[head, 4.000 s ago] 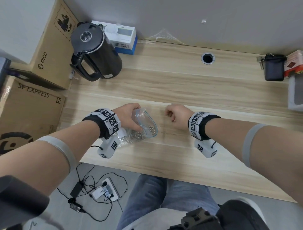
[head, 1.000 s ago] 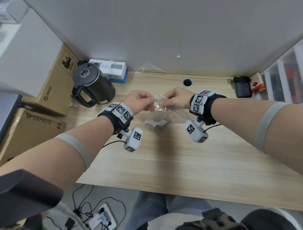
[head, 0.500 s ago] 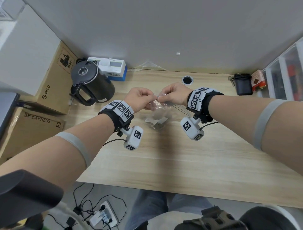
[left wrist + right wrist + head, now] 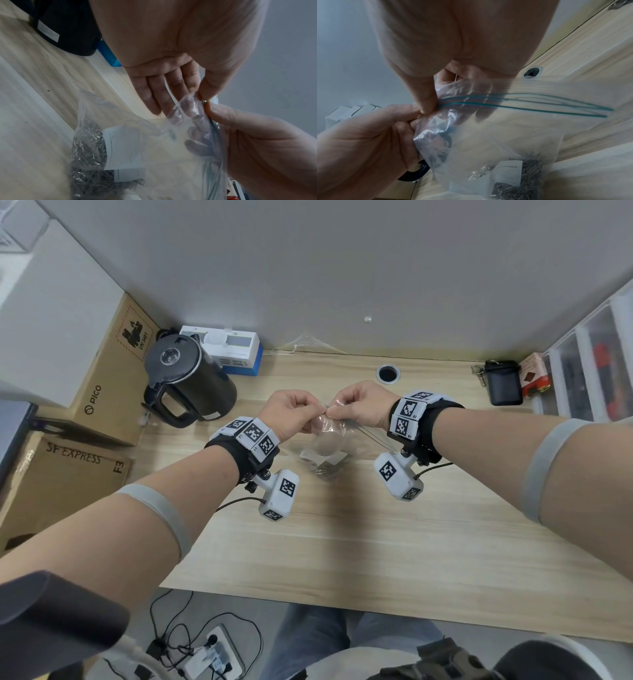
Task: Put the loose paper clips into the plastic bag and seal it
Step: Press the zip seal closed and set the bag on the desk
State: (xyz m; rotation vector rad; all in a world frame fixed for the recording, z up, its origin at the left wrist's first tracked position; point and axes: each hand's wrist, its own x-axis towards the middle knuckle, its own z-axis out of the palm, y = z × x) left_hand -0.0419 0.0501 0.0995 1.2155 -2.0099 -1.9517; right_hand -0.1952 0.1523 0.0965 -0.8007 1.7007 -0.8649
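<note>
A clear plastic zip bag hangs above the wooden table, held up by its top edge. My left hand and right hand pinch that edge side by side at one corner. The paper clips lie heaped at the bag's bottom beside a white label. In the right wrist view my thumb presses the teal zip strip, whose lines spread apart further along. The left wrist view shows my left fingertips pinching the bag, with the clips low down.
A black kettle and a white-and-blue box stand at the back left. A cable hole is behind my hands. A black pouch, red box and plastic drawers sit right; cardboard boxes left.
Four seconds ago the bag lay on the table under my left hand. Both hands have since lifted it by the top; over the last second the pinching fingers drew closer together.
</note>
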